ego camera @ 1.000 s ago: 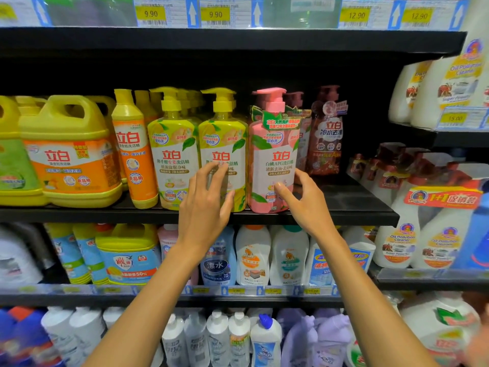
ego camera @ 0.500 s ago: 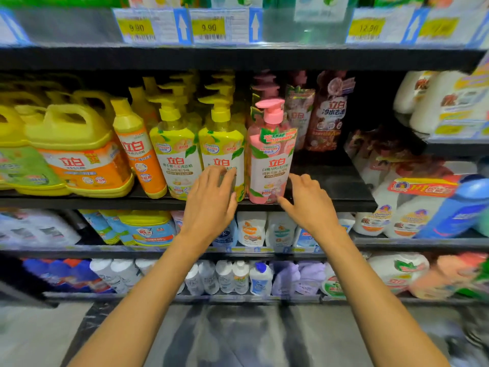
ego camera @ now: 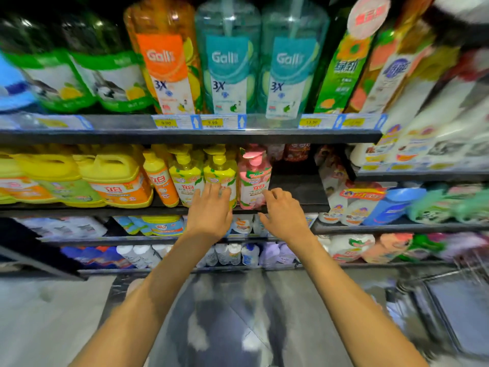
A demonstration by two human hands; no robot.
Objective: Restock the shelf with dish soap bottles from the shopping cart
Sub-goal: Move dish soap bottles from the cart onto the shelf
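Pink dish soap bottle (ego camera: 254,178) upright on shelf (ego camera: 299,193); left hand (ego camera: 210,211) and right hand (ego camera: 284,215) before it, fingers spread, empty.

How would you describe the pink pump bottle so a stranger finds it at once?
Find the black shelf under the 9.90 price tags. Right of the yellow bottles stands the pink bottle, by the right hand. Only it has a pink pump at the front.
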